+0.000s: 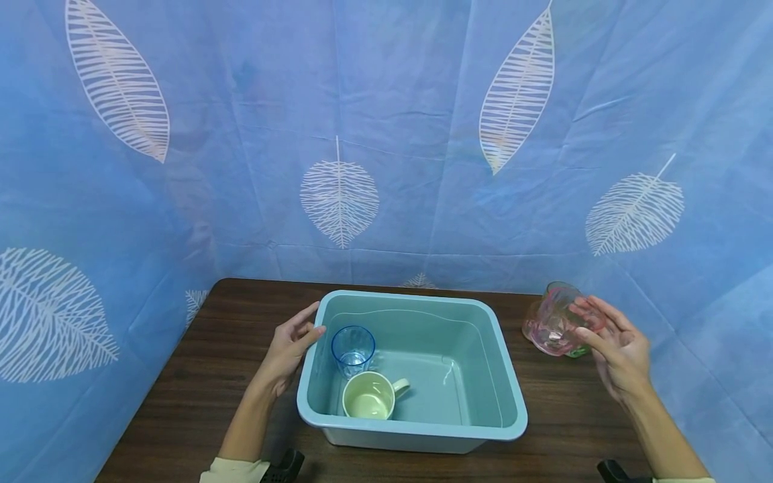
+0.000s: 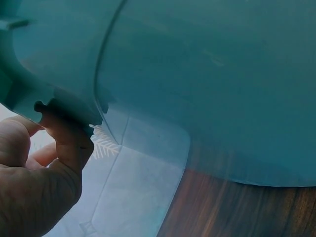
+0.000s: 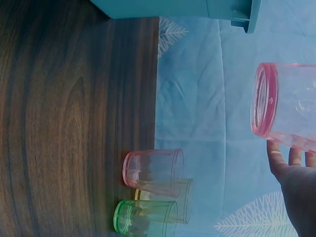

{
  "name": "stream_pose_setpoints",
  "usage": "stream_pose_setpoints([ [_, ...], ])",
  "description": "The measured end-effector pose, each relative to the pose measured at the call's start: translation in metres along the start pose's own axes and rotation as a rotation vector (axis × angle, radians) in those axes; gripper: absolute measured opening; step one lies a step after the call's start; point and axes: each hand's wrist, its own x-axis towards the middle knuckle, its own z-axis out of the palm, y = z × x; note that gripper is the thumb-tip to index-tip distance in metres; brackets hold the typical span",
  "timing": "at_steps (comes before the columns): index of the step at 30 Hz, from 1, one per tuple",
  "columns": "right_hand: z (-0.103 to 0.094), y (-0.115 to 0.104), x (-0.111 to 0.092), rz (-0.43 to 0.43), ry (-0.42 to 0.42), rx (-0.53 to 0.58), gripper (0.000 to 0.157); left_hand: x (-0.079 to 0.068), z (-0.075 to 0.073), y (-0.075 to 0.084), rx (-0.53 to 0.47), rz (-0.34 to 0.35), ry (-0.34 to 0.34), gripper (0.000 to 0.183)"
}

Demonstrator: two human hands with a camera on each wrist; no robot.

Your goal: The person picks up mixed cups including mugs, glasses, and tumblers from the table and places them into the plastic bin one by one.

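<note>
1. In the head view, a rectangular pale teal plastic basin (image 1: 459, 329) stood on the dark brown wood-grain surface (image 1: 214, 355), in front of a blue cloth backdrop (image 1: 417, 134) printed with white leaves. The left hand (image 1: 286, 355) had its grip clamped on the basin's left rim, near the far corner, thumb on top. Inside, toward the left wall, were a clear blue drinking glass (image 1: 353, 350) and, just in front of it, a pale yellow-green mug (image 1: 370, 397) with its handle pointing right. The right hand (image 1: 622, 362) was beyond the basin's right side, its grip closed around a transparent pink tumbler (image 1: 554, 329), thumb on the near side. Part of a transparent green tumbler (image 1: 578, 351) showed behind the pink one.

2. In the left wrist view, the basin's outer wall filled most of the frame. The left hand's fingers were bent at the rim, touching it from the outside; the thumb's exact contact could not be made out. A strip of the surface and the backdrop lay below.

3. In the right wrist view, the held tumbler was upright, its thick base raised clear of the surface and the fingers against its side. Well apart from it, a second pink tumbler (image 3: 153, 173), a transparent yellow tumbler (image 3: 185, 200) and the green one stood upright close together on the surface. A corner of the basin showed at the top.
</note>
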Motion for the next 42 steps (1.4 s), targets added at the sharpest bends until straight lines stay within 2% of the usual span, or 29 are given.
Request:
stream_pose_setpoints([
  [4, 0.002, 0.0, 0.001, 0.006, -0.001, 0.023, 0.057, 0.0, 0.0, 0.001, -0.004, -0.008, -0.003, 0.06],
  [11, 0.005, 0.0, 0.002, 0.013, -0.015, -0.001, 0.057, 0.0, 0.001, 0.002, -0.006, -0.02, -0.001, 0.06],
  [18, 0.01, -0.002, 0.001, 0.027, 0.004, -0.117, 0.058, 0.001, 0.001, 0.002, -0.009, -0.02, -0.003, 0.06],
  [27, 0.015, -0.003, 0.003, 0.035, -0.004, -0.168, 0.059, 0.001, 0.0, 0.001, -0.016, -0.022, 0.001, 0.06],
  [34, 0.012, 0.0, 0.006, -0.009, -0.072, -0.05, 0.059, 0.001, 0.0, 0.002, -0.013, -0.021, -0.002, 0.06],
  [42, 0.012, 0.0, 0.007, -0.02, -0.116, -0.029, 0.058, 0.002, -0.001, 0.001, -0.003, -0.015, -0.003, 0.059],
])
